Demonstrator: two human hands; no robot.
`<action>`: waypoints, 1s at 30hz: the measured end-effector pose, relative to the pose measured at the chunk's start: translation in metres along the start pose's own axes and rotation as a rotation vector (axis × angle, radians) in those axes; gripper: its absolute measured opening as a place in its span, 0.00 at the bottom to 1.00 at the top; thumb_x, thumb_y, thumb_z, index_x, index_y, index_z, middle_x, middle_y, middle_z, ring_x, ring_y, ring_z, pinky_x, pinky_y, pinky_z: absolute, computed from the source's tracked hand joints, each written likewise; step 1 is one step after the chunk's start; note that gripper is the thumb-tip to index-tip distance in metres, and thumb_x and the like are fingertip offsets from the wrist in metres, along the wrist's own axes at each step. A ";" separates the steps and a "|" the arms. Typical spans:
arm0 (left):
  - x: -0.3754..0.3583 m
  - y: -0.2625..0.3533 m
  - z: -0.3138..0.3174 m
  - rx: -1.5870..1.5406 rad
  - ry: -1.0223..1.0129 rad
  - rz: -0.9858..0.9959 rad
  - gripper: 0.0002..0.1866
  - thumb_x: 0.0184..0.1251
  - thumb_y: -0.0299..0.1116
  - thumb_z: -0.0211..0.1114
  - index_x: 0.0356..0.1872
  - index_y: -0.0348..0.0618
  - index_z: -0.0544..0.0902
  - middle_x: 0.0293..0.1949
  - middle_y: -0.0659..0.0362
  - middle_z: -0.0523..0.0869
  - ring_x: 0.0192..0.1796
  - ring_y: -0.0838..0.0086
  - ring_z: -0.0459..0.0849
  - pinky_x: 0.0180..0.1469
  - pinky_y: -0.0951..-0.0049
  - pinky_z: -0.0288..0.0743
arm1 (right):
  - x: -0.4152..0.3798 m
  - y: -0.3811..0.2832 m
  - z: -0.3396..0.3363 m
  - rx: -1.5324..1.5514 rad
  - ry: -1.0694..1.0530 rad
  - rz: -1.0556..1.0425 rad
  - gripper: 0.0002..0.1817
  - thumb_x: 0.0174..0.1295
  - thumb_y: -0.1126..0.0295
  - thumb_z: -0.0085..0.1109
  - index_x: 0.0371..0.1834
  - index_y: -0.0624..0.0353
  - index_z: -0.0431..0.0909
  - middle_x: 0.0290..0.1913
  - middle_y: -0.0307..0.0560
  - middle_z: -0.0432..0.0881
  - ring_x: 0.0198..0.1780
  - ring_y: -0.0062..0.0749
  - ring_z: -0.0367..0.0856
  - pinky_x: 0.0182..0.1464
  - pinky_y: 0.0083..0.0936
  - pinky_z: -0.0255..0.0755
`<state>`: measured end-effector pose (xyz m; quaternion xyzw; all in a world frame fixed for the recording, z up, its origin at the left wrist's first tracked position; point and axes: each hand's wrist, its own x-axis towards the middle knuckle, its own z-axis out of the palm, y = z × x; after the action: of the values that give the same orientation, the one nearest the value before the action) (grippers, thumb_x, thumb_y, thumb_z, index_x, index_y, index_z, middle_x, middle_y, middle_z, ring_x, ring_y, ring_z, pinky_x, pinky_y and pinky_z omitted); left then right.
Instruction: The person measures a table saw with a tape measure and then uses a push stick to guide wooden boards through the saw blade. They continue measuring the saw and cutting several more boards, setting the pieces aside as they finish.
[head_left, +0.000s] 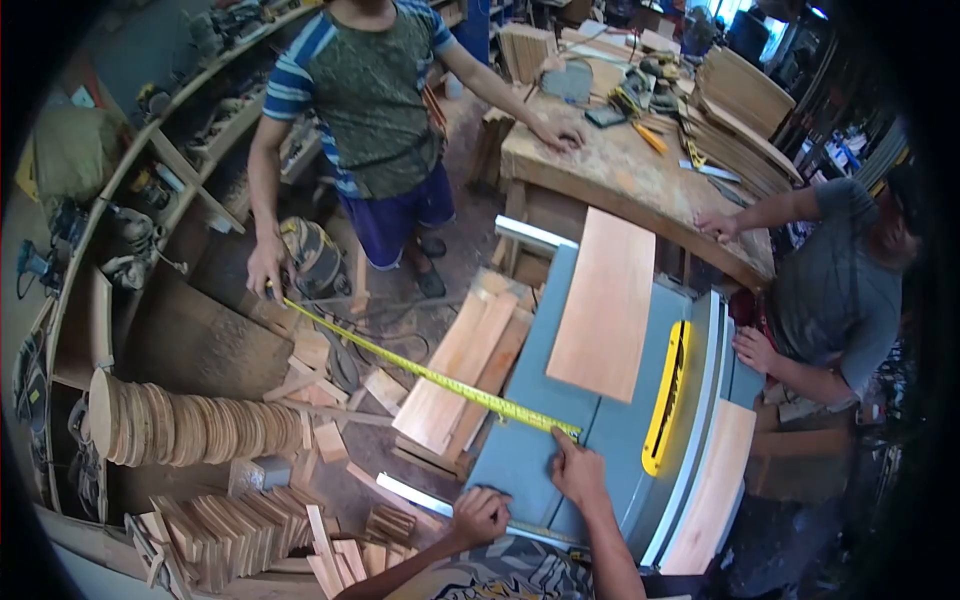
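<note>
A yellow tape measure (440, 380) stretches from a co-worker's hand (268, 265) to the blue-grey table saw (522, 458). At its near end, the outstretched index finger of my right hand (580, 472) touches the tape against the saw top; my other fingers are curled. My left hand (481, 516) is closed in a loose fist by the saw's near left edge, and nothing shows in it. A wide wooden board (605, 310) lies on the saw top beyond my right hand. Right of that hand is the yellow blade insert (667, 400).
Another wooden board (712, 490) lies right of the metal fence (690, 430). A second person (840, 280) stands at the right. The workbench (610, 165) behind carries tools and wood. Wooden pieces (460, 365), stacked discs (190, 420) and cut slats (235, 530) fill the left floor area.
</note>
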<state>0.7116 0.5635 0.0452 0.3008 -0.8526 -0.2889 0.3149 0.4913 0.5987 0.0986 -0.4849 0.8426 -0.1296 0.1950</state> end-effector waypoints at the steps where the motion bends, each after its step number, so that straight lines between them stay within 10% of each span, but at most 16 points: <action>1: 0.000 -0.001 0.001 0.001 0.006 0.007 0.06 0.51 0.27 0.65 0.30 0.50 0.86 0.29 0.65 0.81 0.32 0.67 0.80 0.34 0.68 0.75 | 0.000 0.002 0.001 0.004 0.012 -0.006 0.30 0.55 0.69 0.59 0.66 0.46 0.75 0.32 0.56 0.87 0.33 0.55 0.86 0.40 0.50 0.80; 21: 0.002 0.004 0.000 -0.008 0.054 0.026 0.09 0.48 0.26 0.65 0.31 0.51 0.88 0.29 0.63 0.82 0.31 0.66 0.79 0.34 0.66 0.74 | -0.011 -0.002 0.003 0.051 -0.011 0.088 0.36 0.57 0.69 0.56 0.74 0.41 0.68 0.36 0.58 0.87 0.32 0.58 0.85 0.40 0.53 0.79; 30: 0.000 -0.008 0.007 -0.127 0.027 0.091 0.07 0.48 0.21 0.61 0.21 0.49 0.79 0.26 0.61 0.84 0.26 0.62 0.78 0.29 0.62 0.71 | -0.058 0.006 0.022 0.453 0.456 0.087 0.28 0.61 0.74 0.60 0.68 0.57 0.73 0.24 0.51 0.80 0.23 0.46 0.80 0.28 0.39 0.76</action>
<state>0.7090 0.5608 0.0355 0.2452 -0.8409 -0.3237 0.3577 0.5226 0.6513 0.0880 -0.3510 0.8344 -0.4106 0.1096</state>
